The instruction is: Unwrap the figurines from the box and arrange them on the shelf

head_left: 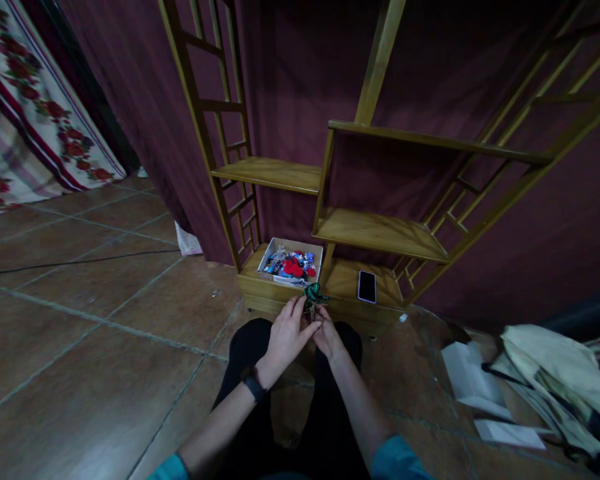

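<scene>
My left hand (287, 332) and my right hand (326, 329) meet above my knees, fingers closed around a small dark green, shiny ornament (313, 295). Its upper part pokes out beyond my fingertips; the lower part is mostly covered by them, so its exact kind is unclear. Just past my hands, an open cardboard box (265, 259) rests on the lowest shelf. Inside it lies a jumble of small red, blue and silvery pieces (294, 267).
A wooden shelf unit (380, 233) stands before me against a dark red curtain (290, 80). A phone (367, 287) lies on its lower right shelf. On the tiled floor at right are a white box (473, 380) and a pale cloth bag (555, 367). A black cable (80, 261) runs along the left.
</scene>
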